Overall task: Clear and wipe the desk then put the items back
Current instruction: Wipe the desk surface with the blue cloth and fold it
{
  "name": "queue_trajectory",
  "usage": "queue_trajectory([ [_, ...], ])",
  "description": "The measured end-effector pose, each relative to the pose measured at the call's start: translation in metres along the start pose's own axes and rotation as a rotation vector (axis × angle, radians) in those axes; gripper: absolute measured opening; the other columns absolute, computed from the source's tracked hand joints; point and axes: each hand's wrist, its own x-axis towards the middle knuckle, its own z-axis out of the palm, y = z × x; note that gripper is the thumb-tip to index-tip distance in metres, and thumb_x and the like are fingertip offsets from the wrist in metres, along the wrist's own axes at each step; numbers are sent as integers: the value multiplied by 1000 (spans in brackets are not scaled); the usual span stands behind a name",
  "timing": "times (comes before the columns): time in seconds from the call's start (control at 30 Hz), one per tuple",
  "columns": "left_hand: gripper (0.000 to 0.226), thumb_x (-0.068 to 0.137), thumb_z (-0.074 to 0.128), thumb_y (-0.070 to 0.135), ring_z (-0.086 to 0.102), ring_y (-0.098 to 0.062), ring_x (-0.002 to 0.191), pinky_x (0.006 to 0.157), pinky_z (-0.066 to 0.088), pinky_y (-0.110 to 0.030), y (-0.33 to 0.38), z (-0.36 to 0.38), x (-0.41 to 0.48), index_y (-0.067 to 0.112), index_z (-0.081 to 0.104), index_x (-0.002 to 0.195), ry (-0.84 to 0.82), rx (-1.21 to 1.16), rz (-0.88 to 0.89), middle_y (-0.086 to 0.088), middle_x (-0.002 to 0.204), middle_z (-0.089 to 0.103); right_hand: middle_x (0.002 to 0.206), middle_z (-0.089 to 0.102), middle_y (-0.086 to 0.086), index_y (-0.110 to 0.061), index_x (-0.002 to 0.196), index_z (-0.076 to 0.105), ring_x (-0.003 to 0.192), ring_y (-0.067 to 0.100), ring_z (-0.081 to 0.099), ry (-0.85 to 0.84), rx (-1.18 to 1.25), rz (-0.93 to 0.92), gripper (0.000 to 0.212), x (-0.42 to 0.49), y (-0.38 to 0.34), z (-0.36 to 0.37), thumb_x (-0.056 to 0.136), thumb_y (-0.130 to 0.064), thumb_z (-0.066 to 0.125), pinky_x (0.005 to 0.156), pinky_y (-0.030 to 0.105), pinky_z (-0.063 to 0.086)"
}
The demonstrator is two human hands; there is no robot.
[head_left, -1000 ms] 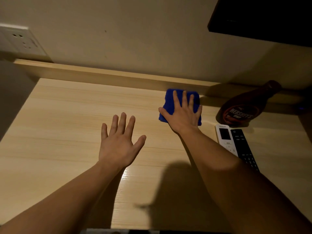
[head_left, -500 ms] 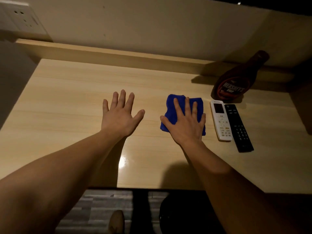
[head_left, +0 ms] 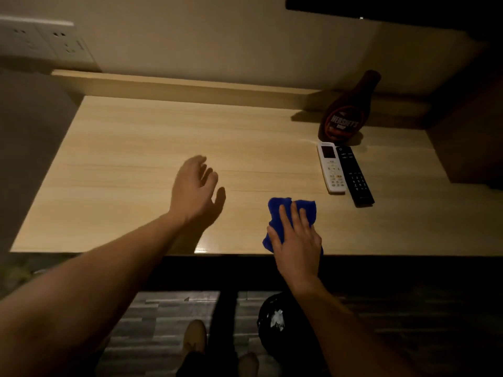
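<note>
A folded blue cloth point(head_left: 306, 210) lies at the front edge of the light wooden desk point(head_left: 136, 148). My right hand point(head_left: 296, 240) presses flat on it, fingers spread, covering its lower half. My left hand point(head_left: 194, 190) hovers just above the desk's middle, lifted and tilted, fingers loosely curled and holding nothing. At the back right stands a brown chocolate syrup bottle point(head_left: 345, 115). In front of it lie a white remote point(head_left: 331, 167) and a black remote point(head_left: 355, 176), side by side.
A raised wooden ledge point(head_left: 190, 87) runs along the back of the desk under the wall. Wall sockets point(head_left: 49, 42) sit at the upper left. Below the desk's front edge are a dark round bin point(head_left: 275, 319) and my feet on the floor.
My right hand has dragged the blue cloth from the back of the desk toward the front edge. My left hand has lifted off the surface and tilted.
</note>
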Motion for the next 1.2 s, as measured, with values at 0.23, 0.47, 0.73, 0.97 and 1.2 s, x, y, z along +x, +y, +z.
queue_trajectory([
  [0.23, 38, 94, 72, 40, 61, -21, 64, 90, 53, -42, 48, -21, -139, 15, 58, 69, -359, -826, -717, -7, 73, 56, 161, 45, -1, -22, 155, 47, 151, 18, 37, -143, 327, -7, 54, -54, -50, -52, 106, -44, 51, 115, 34, 32],
  [0.47, 44, 96, 66, 28, 75, -33, 107, 90, 62, -42, 72, -102, -129, 0, 71, 130, -416, -1300, -813, -22, 127, 73, 174, -3, -6, -35, 165, 5, 160, 14, -10, -212, 108, -396, 81, -64, -149, -113, 96, -74, 23, 124, 44, 18],
  [0.73, 41, 99, 65, 21, 73, -37, 114, 85, 60, -45, 32, -192, -57, 1, 65, 134, -306, -1354, -741, -22, 130, 71, 164, 37, -3, -25, 162, 26, 142, 16, 45, -311, 861, 5, 68, 5, -242, -134, 105, -57, 42, 114, 43, 41],
  [0.97, 35, 103, 65, 29, 72, -38, 114, 92, 58, -49, -28, -249, 57, 7, 67, 129, -240, -1172, -721, -18, 120, 76, 126, 70, 24, 6, 127, 62, 116, 40, 68, -697, 1455, 293, 32, 102, -327, -104, 100, -9, 58, 107, 57, 48],
  [1.2, 22, 98, 71, 14, 74, -28, 105, 96, 61, -51, -92, -280, 168, 15, 68, 120, -244, -714, -583, -10, 116, 76, 104, 79, 4, -16, 115, 65, 92, 24, 78, -557, 1156, 325, 13, 191, -409, -63, 105, -20, 57, 86, 50, 64],
])
